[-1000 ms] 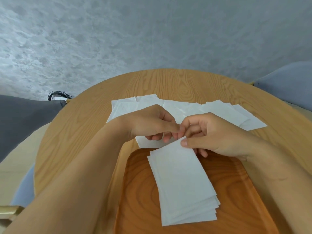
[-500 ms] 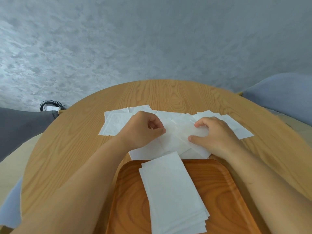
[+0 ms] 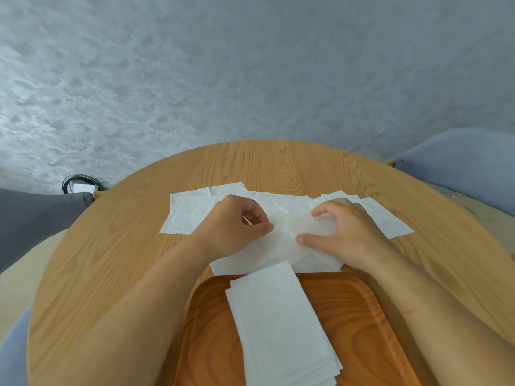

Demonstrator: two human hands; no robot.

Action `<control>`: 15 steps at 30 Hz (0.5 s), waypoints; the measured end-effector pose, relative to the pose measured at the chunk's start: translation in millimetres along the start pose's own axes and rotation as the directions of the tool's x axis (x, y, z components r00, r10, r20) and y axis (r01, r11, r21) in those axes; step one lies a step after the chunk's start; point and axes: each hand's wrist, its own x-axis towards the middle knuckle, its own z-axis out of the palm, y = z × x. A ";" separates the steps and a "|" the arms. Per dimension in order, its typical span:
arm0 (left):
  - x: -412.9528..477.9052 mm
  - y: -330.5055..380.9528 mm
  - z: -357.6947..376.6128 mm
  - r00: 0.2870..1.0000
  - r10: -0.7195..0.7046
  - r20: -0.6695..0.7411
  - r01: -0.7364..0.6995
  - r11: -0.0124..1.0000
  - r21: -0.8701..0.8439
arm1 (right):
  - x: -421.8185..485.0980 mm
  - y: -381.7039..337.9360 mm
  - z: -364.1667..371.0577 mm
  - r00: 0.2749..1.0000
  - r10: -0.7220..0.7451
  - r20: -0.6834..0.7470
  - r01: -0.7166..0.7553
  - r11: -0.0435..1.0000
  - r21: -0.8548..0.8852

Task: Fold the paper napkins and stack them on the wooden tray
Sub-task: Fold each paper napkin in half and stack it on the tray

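Observation:
A stack of folded white napkins (image 3: 278, 316) lies lengthwise on the wooden tray (image 3: 351, 302) at the near edge of the table. Beyond the tray, several unfolded napkins (image 3: 189, 215) are spread overlapping across the table. My left hand (image 3: 234, 227) rests on them with thumb and forefinger pinched on the left edge of the top napkin (image 3: 289, 227). My right hand (image 3: 348, 232) sits on the same napkin's right side, fingers arched and apart, with thumb and fingertips touching the paper. Both hands hide parts of the sheets beneath.
The round wooden table (image 3: 125, 260) has bare wood to the left and at the back. A grey chair (image 3: 33, 218) stands at the left and a blue one (image 3: 468, 162) at the right. A coiled black cable (image 3: 80, 183) lies on the floor.
Both hands let go of the folded napkin on the tray stack and moved forward onto the spread napkins. The left hand has pinched the top sheet's edge; my view tilted up slightly.

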 end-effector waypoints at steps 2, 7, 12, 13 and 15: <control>0.0 0.6 0.0 1.000 0.000 -0.002 0.000 1.000 0.005 | -3.6 -5.6 0.3 0.997 -0.063 0.055 0.063 0.998 0.009; -1.1 1.1 -0.8 1.000 -0.002 -0.001 0.002 1.000 -0.006 | -6.3 -5.4 -1.5 0.990 -0.119 0.078 0.118 0.993 0.020; -1.1 2.7 -0.6 1.000 -0.013 0.001 0.013 1.000 -0.008 | -4.7 -2.9 0.7 0.990 -0.133 0.037 0.132 0.991 0.029; -1.2 3.2 -0.5 1.000 -0.014 0.002 0.014 1.000 -0.009 | -4.6 -2.8 1.2 0.990 -0.134 0.033 0.133 0.990 0.035; -1.9 4.9 -0.3 1.000 -0.016 0.001 0.016 1.000 -0.006 | -5.3 -4.4 2.1 0.990 -0.140 0.035 0.138 0.990 0.040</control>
